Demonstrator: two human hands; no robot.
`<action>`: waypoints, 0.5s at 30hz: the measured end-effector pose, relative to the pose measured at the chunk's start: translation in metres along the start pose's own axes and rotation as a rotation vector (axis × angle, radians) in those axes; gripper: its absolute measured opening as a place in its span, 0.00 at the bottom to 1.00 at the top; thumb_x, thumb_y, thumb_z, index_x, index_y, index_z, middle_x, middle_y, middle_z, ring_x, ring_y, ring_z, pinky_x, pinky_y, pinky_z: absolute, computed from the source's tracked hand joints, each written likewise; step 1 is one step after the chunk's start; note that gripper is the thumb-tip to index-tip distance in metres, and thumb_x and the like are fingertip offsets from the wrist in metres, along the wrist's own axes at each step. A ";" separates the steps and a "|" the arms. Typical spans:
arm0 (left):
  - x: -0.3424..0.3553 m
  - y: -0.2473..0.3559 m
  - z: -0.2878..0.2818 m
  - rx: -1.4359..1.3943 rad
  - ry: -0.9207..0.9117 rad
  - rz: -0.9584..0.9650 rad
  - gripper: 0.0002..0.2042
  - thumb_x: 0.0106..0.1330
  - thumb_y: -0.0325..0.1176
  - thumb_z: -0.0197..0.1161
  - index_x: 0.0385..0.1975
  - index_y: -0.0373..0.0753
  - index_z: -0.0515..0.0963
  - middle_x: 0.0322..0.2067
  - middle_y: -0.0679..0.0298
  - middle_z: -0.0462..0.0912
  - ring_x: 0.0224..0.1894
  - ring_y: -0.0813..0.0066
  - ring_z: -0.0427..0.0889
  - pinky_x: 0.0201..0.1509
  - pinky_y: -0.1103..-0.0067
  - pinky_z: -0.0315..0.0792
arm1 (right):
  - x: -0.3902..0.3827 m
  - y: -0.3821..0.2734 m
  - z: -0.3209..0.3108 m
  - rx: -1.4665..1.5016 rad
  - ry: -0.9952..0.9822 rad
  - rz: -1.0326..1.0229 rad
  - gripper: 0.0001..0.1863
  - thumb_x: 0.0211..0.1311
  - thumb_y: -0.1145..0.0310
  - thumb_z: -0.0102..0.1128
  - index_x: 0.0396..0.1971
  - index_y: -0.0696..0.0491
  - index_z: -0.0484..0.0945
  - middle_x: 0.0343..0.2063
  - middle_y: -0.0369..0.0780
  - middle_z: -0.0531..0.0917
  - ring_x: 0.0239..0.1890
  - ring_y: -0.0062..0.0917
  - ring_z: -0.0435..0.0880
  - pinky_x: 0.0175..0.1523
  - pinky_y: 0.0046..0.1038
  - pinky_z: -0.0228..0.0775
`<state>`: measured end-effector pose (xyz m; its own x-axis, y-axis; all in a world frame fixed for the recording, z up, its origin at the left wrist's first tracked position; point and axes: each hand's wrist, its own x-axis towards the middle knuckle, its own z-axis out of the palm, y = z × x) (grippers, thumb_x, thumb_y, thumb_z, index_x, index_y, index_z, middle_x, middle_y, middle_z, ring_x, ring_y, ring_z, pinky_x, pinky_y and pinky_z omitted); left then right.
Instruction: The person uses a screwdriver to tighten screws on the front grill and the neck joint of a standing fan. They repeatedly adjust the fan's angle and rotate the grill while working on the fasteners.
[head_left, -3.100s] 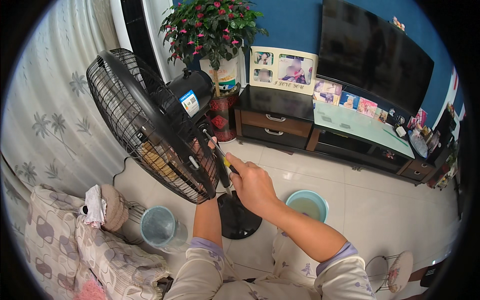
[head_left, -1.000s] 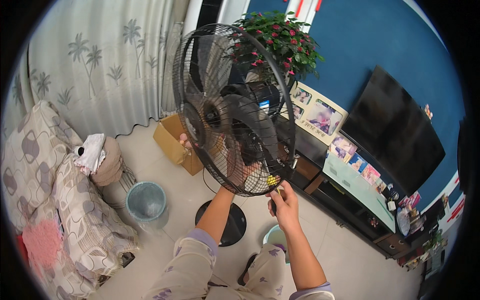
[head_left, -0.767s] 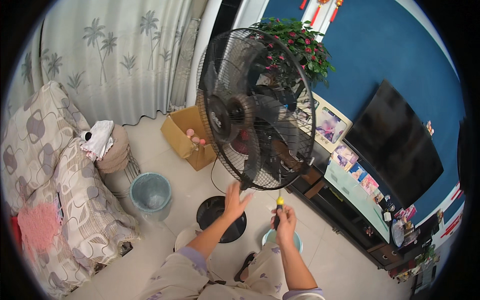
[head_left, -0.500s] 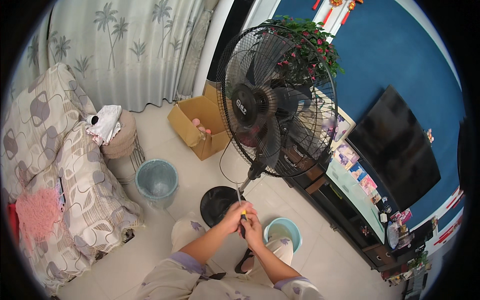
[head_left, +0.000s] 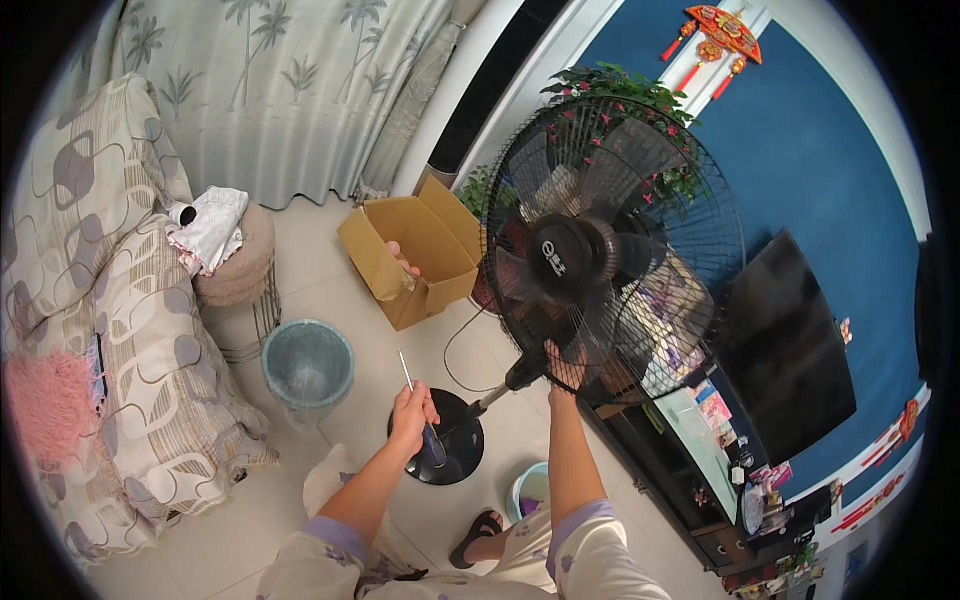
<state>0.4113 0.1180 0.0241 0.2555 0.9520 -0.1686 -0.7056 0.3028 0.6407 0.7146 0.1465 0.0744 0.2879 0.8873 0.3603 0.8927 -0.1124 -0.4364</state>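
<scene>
A black pedestal fan [head_left: 555,258] with a round wire grille stands before me, its pole rising from a round black base [head_left: 465,462]. My left hand [head_left: 410,415] is closed around a screwdriver [head_left: 433,450]; the dark handle sticks out below the fist and the thin metal shaft points up and away. Stretched forward, my right hand [head_left: 567,368] is at the lower part of the fan head, fingers apart. Grille wires partly cover those fingers, so I cannot tell how firmly they touch the fan.
An open cardboard box [head_left: 400,255] sits behind the fan, left of it. Nearer is a blue-grey bin [head_left: 308,365] beside a covered sofa [head_left: 150,340]. A light-blue bucket [head_left: 518,495] stands by my foot. The TV cabinet [head_left: 660,455] runs along the right; a power cord [head_left: 447,350] crosses the floor.
My hands were together at the screwdriver; now they are apart. The left has moved left with the screwdriver, and the right has let go and reached up to the fan head. The view has shifted.
</scene>
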 end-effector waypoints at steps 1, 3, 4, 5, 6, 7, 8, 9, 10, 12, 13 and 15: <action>0.001 -0.001 0.002 0.000 -0.013 0.003 0.12 0.69 0.39 0.43 0.25 0.41 0.63 0.12 0.70 0.59 0.13 0.80 0.59 0.20 0.80 0.64 | 0.012 0.026 0.005 0.138 -0.027 -0.029 0.32 0.61 0.53 0.44 0.58 0.60 0.54 0.60 0.42 0.55 0.62 0.26 0.55 0.66 0.26 0.47; 0.004 0.001 0.004 -0.034 -0.006 -0.014 0.12 0.69 0.39 0.43 0.25 0.41 0.63 0.12 0.70 0.59 0.13 0.80 0.59 0.21 0.79 0.64 | 0.035 0.054 0.012 0.423 -0.083 -0.097 0.35 0.62 0.49 0.38 0.60 0.61 0.48 0.64 0.42 0.47 0.65 0.25 0.50 0.67 0.27 0.45; 0.005 0.004 0.003 -0.068 0.012 -0.036 0.12 0.69 0.39 0.43 0.25 0.41 0.63 0.12 0.70 0.59 0.13 0.80 0.59 0.21 0.79 0.64 | 0.040 0.057 0.014 0.530 -0.076 -0.046 0.37 0.62 0.46 0.36 0.60 0.63 0.47 0.63 0.45 0.47 0.65 0.27 0.51 0.67 0.27 0.45; 0.008 0.009 0.000 -0.097 0.037 -0.045 0.12 0.69 0.39 0.43 0.25 0.41 0.63 0.12 0.70 0.59 0.13 0.80 0.59 0.22 0.78 0.64 | 0.049 0.037 0.015 0.647 -0.071 -0.005 0.40 0.61 0.44 0.34 0.59 0.64 0.46 0.63 0.47 0.47 0.64 0.28 0.51 0.67 0.26 0.45; 0.008 0.012 0.001 -0.106 0.036 -0.046 0.12 0.69 0.39 0.43 0.25 0.41 0.63 0.12 0.70 0.59 0.14 0.80 0.59 0.22 0.78 0.64 | 0.052 0.020 0.010 0.756 -0.054 0.043 0.42 0.61 0.42 0.32 0.59 0.66 0.45 0.63 0.49 0.47 0.64 0.29 0.52 0.67 0.26 0.45; 0.008 0.013 0.002 -0.115 0.035 -0.048 0.12 0.69 0.39 0.43 0.25 0.41 0.64 0.12 0.70 0.59 0.14 0.80 0.59 0.22 0.78 0.64 | 0.060 0.029 0.015 0.712 -0.017 0.037 0.42 0.60 0.41 0.32 0.58 0.67 0.47 0.62 0.50 0.50 0.63 0.30 0.53 0.67 0.27 0.46; 0.007 0.011 0.005 -0.125 0.029 -0.063 0.12 0.69 0.39 0.42 0.25 0.41 0.64 0.12 0.70 0.59 0.14 0.80 0.59 0.22 0.78 0.64 | 0.063 0.044 0.016 0.659 0.026 0.041 0.42 0.60 0.40 0.32 0.57 0.67 0.49 0.61 0.50 0.53 0.63 0.31 0.55 0.66 0.27 0.47; 0.005 0.009 0.008 -0.130 0.016 -0.068 0.12 0.69 0.39 0.42 0.25 0.41 0.64 0.12 0.70 0.59 0.14 0.80 0.59 0.22 0.78 0.64 | 0.063 0.063 0.018 0.607 0.065 0.050 0.43 0.60 0.40 0.32 0.57 0.68 0.50 0.59 0.51 0.55 0.62 0.32 0.57 0.66 0.27 0.48; 0.004 0.007 0.011 -0.136 0.002 -0.074 0.12 0.69 0.39 0.42 0.25 0.41 0.64 0.12 0.70 0.59 0.14 0.80 0.59 0.22 0.78 0.64 | 0.061 0.082 0.020 0.552 0.104 0.061 0.43 0.59 0.39 0.32 0.56 0.69 0.52 0.58 0.52 0.58 0.61 0.33 0.59 0.65 0.27 0.49; 0.005 0.004 0.011 -0.128 -0.007 -0.072 0.12 0.69 0.39 0.42 0.25 0.41 0.63 0.12 0.70 0.59 0.14 0.80 0.59 0.22 0.78 0.63 | 0.058 0.082 0.019 0.553 0.139 0.063 0.42 0.59 0.40 0.33 0.55 0.67 0.56 0.55 0.52 0.63 0.59 0.34 0.63 0.64 0.28 0.51; 0.006 0.003 0.009 -0.115 -0.004 -0.063 0.12 0.69 0.39 0.42 0.25 0.41 0.63 0.12 0.70 0.59 0.14 0.80 0.59 0.22 0.78 0.63 | 0.056 0.066 0.017 0.607 0.136 0.057 0.40 0.59 0.41 0.35 0.54 0.65 0.58 0.54 0.52 0.65 0.57 0.34 0.64 0.64 0.29 0.52; 0.012 0.006 0.007 -0.098 0.011 -0.042 0.12 0.69 0.39 0.43 0.24 0.42 0.63 0.12 0.70 0.59 0.14 0.80 0.59 0.23 0.78 0.63 | 0.049 -0.014 -0.013 0.716 0.089 0.038 0.36 0.60 0.43 0.37 0.55 0.61 0.60 0.54 0.50 0.67 0.56 0.34 0.66 0.63 0.30 0.53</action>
<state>0.4146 0.1307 0.0317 0.2797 0.9385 -0.2024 -0.7559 0.3453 0.5562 0.7205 0.1858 0.1084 0.3691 0.8452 0.3867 0.4442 0.2050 -0.8722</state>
